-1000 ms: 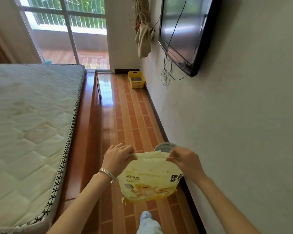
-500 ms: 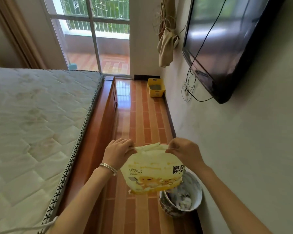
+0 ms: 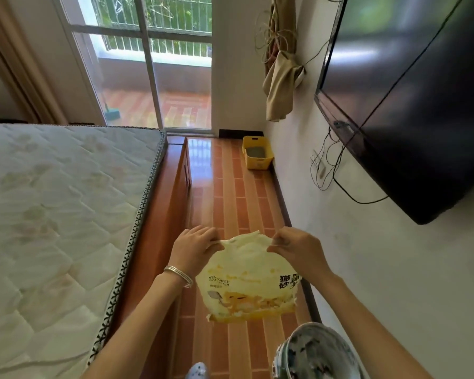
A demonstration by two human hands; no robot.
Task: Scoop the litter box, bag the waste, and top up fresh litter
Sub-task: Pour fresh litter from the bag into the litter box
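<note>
The litter bag (image 3: 246,272) hangs in the air above the floor (image 3: 241,192), upright, its crumpled top edge uppermost and its ragged bottom edge pointing down; its printed face is turned toward the camera, with "BENTONITE" readable at the left; the top edge runs left to right between the two hands, and the bag bulges wider below it.

The left hand (image 3: 193,248) pinches the top left corner of the bag with curled fingers, a bracelet (image 3: 179,275) on its wrist; the right hand (image 3: 296,248) pinches the top right corner in the same way; the bag's body hangs below and between both hands, touching them only at those corners.

The yellow litter box (image 3: 259,163) stands well apart, at the far end of the floor against the right wall, near the corner below the glass door (image 3: 151,77); grey litter shows inside it; the strip of tiled floor between the bag and the box is narrow, hemmed by the wooden bed frame (image 3: 162,220) on the left and the wall on the right.

A round bin (image 3: 309,325) with a patterned lining sits at the near right edge of the floor, just below the bag; a bare mattress (image 3: 52,214) lies on the bed; a television (image 3: 411,99) hangs on the right wall, cables (image 3: 326,170) trailing under it; a cloth (image 3: 282,86) hangs near the corner; a shoe tip (image 3: 198,371) shows at the bottom.
</note>
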